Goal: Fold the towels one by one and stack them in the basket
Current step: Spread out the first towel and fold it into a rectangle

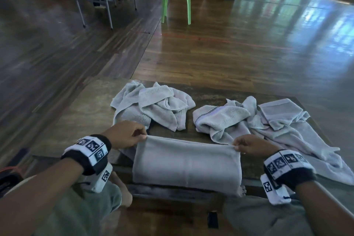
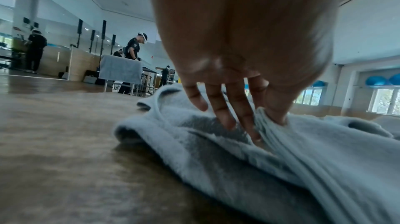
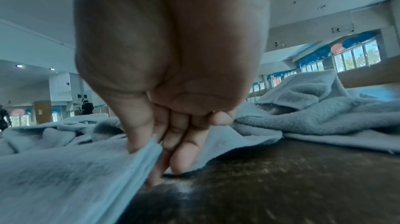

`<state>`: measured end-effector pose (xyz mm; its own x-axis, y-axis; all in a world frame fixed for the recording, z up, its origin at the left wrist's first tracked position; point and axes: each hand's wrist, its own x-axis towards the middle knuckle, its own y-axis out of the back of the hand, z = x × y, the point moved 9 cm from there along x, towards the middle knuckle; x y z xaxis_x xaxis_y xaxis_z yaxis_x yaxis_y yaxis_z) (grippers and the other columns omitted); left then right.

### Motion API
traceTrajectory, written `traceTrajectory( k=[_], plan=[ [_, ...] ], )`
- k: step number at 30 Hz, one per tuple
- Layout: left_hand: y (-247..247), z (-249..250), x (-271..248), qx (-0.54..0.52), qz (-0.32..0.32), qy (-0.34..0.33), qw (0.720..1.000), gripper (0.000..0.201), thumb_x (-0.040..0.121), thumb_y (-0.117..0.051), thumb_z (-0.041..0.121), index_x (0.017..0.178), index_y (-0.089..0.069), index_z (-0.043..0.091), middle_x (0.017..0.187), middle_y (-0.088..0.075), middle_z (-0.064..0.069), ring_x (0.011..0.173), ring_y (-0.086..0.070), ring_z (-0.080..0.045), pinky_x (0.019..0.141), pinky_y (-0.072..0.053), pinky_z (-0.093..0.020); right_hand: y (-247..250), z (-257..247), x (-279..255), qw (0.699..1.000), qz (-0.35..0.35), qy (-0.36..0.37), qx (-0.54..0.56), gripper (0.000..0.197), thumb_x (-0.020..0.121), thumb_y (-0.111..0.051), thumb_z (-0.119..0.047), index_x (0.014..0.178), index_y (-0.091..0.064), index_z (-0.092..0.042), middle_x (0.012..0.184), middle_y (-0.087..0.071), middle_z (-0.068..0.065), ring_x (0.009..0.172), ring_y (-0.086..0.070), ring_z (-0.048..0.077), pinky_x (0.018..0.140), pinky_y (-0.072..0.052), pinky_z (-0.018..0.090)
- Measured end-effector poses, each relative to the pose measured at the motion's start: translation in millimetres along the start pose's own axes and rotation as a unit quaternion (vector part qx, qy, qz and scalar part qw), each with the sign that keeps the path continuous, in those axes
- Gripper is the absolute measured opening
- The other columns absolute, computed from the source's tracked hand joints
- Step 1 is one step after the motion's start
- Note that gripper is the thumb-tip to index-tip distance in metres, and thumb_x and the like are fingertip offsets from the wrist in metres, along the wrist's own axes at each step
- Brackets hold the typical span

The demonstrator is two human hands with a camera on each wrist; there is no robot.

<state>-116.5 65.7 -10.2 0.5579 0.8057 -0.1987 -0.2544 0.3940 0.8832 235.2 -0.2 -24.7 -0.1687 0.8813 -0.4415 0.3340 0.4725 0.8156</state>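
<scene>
Left hand point(image 1: 125, 134) and right hand point(image 1: 251, 144) pinch towel point(image 1: 186, 165) corners — table point(image 1: 84, 105) edge.

Gym hall: polished wood floor point(image 1: 229, 53), exercise balls point(image 2: 376, 80).

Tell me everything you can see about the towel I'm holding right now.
The held towel is plain pale grey terry cloth, folded into a smooth, wide rectangle. It lies flat at the near edge of the wooden table. The left hand pinches its far left corner and the right hand its far right corner.
</scene>
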Motion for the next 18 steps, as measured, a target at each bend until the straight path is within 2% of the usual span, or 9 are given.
traceTrajectory(
  k=[2,4,6,9,13,18],
  plan=[
    [-3.2,-1.6,9.9,0.044,0.012,0.002,0.999,0.01,0.091,-0.052,0.038,0.085,-0.059,0.034,0.083,-0.058,0.02,0.081,-0.055,-0.005,0.072,-0.037,-0.022,1.8,3.5,7.9,0.999,0.018,-0.024,-0.023,0.012,0.093,-0.054,-0.018,0.092,-0.066,-0.02,0.092,-0.061,-0.006,0.093,-0.055,0.014,0.077,-0.036,0.023],
    [-5.0,0.8,14.8,0.086,0.03,0.001,0.996,0.013,0.091,-0.05,0.038,0.087,-0.061,0.031,0.087,-0.056,0.019,0.087,-0.052,-0.006,0.082,-0.036,-0.029,3.7,5.5,8.2,0.997,0.042,-0.045,-0.038,0.019,0.092,-0.054,-0.018,0.105,-0.065,-0.01,0.1,-0.059,-0.001,0.095,-0.053,0.013,0.078,-0.034,0.021],
    [-5.4,5.0,18.1,0.112,0.054,0.003,0.992,0.013,0.089,-0.05,0.036,0.093,-0.062,0.032,0.095,-0.057,0.016,0.094,-0.05,-0.006,0.09,-0.032,-0.032,5.3,2.8,5.1,0.995,0.069,-0.049,-0.053,0.017,0.09,-0.057,-0.019,0.103,-0.064,-0.012,0.099,-0.059,-0.002,0.092,-0.054,0.011,0.078,-0.037,0.021],
    [-6.6,21.3,22.2,0.107,0.075,-0.014,0.991,0.017,0.088,-0.05,0.036,0.101,-0.061,0.034,0.096,-0.057,0.016,0.097,-0.05,-0.007,0.096,-0.031,-0.032,8.4,-14.9,4.7,0.991,0.107,-0.028,-0.081,0.01,0.086,-0.059,-0.027,0.094,-0.06,-0.022,0.097,-0.061,-0.007,0.089,-0.06,0.013,0.077,-0.05,0.032],
    [-11.3,57.4,29.6,0.108,0.068,-0.072,0.989,0.025,0.09,-0.05,0.043,0.108,-0.062,0.031,0.106,-0.061,0.016,0.103,-0.053,-0.007,0.095,-0.031,-0.032,-2.9,-59.3,17.4,0.99,0.11,0.043,-0.078,0.01,0.084,-0.06,-0.037,0.091,-0.063,-0.031,0.095,-0.062,-0.014,0.086,-0.058,0.007,0.078,-0.051,0.033],
    [-26.1,74.1,41.5,0.141,0.038,-0.083,0.986,0.026,0.09,-0.049,0.042,0.106,-0.065,0.029,0.103,-0.064,0.012,0.098,-0.056,-0.009,0.09,-0.033,-0.032,-21.4,-91.0,37.2,0.987,0.091,0.064,-0.117,0.017,0.087,-0.055,-0.036,0.097,-0.067,-0.03,0.103,-0.064,-0.016,0.092,-0.06,0.011,0.078,-0.051,0.036]
  ],
)
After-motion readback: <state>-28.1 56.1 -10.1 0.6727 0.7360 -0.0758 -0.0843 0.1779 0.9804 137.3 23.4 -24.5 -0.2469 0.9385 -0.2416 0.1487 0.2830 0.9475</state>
